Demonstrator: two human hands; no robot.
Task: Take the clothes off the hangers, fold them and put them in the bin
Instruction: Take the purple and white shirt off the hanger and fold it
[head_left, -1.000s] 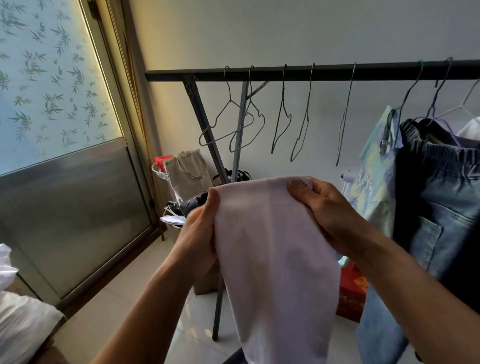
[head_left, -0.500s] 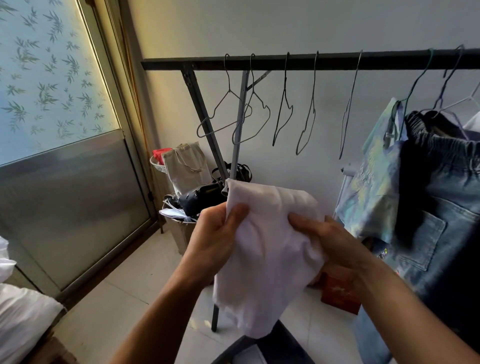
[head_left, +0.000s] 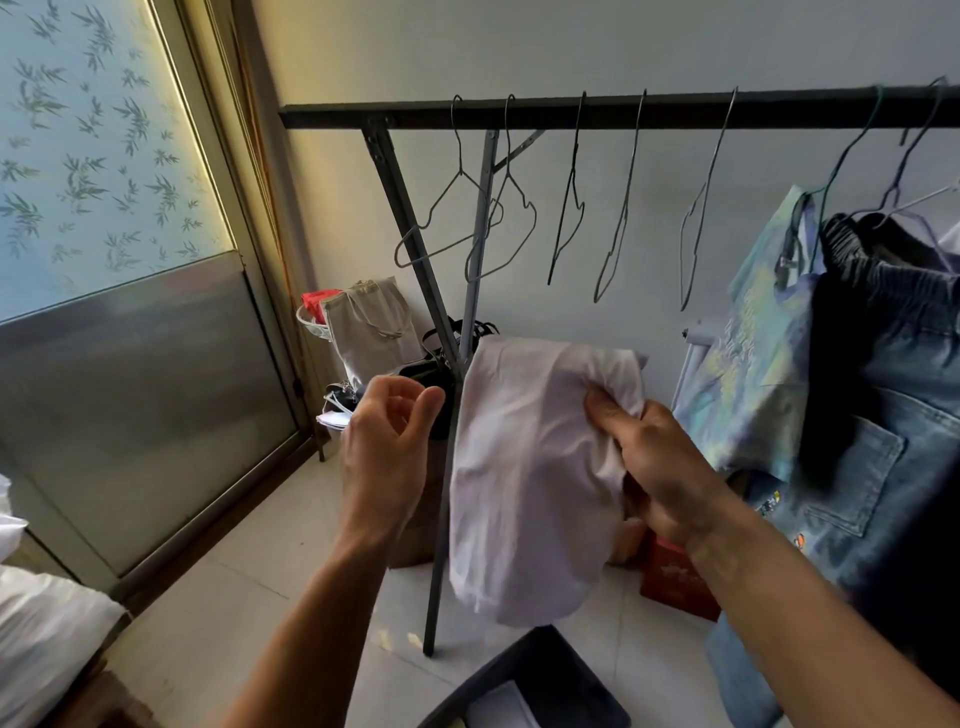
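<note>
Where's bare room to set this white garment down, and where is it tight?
Bare floor tiles lie between the sliding door and the rack leg. The dark bin, under the white garment in the right hand, shows room beside a white item. Crowded: bags in the corner behind the leg; red box, tie-dye shirt and jeans to the right.

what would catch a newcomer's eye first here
The white garment hanging mid-frame, bunched in the right hand, with the left hand beside it holding nothing. Above, bare wire hangers line the dark rail; jeans hang at far right.
</note>
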